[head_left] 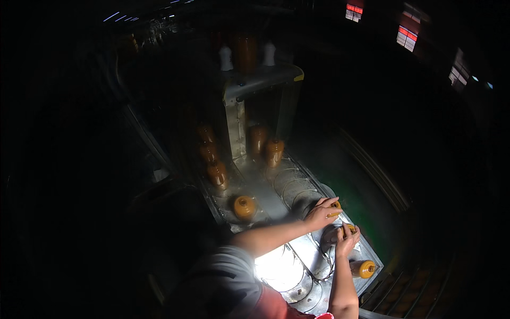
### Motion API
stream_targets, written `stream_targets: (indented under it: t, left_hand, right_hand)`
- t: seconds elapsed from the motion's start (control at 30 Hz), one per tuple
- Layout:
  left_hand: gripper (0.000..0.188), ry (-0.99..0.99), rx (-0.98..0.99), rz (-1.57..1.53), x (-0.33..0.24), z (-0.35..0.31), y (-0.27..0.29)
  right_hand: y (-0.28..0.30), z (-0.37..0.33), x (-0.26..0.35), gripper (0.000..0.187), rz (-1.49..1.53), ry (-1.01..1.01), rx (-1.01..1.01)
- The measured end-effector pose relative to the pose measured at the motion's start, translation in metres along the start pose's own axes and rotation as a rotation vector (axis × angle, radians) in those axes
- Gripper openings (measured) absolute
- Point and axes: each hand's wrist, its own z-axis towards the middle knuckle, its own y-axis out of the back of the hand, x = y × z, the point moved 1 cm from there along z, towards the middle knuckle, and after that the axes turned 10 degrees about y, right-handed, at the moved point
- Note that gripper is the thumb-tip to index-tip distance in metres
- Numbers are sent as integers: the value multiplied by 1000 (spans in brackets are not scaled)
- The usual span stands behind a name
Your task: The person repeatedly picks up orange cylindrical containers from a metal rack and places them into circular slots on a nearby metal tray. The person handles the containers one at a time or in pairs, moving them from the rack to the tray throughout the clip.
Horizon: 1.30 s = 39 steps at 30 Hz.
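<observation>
While 1 orange bottle [335,206] sits clasped under the left grip [325,212], the right grip [348,242] clasps another bottle [348,231] near it

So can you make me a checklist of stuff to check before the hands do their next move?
1. Left hand on a bottle: ok, its fingers are around the top of the far bottle.
2. Right hand on a bottle: ok, its fingers are at the top of the middle bottle.
3. Both grips firm: cannot tell, pictures don't show squeeze.
4. Corner bottle free of both hands: ok, though the right forearm is close beside it.
5. Even light: not ok, the metal table has one glaring patch and the surroundings are very dark.
</observation>
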Motion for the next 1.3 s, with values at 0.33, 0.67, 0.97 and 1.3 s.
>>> stream_targets:
  t: [0.33,0.67,0.97,1.3]
  left_hand:
    - [17,22,380,-482,-146,-224,-99]
    - [31,1,1212,-366,-300,-433,-297]
    - [28,-212,1692,-380,-454,-522,-549]
    - [43,-924,1238,-401,-739,-570,-941]
  right_hand:
    - [205,-207,41,36,582,53,-52]
    - [389,-474,-64,28,478,-362,-461]
    - [520,-707,-150,30,419,-848,-1102]
    - [657,-856,-271,31,155,-1100,-1546]
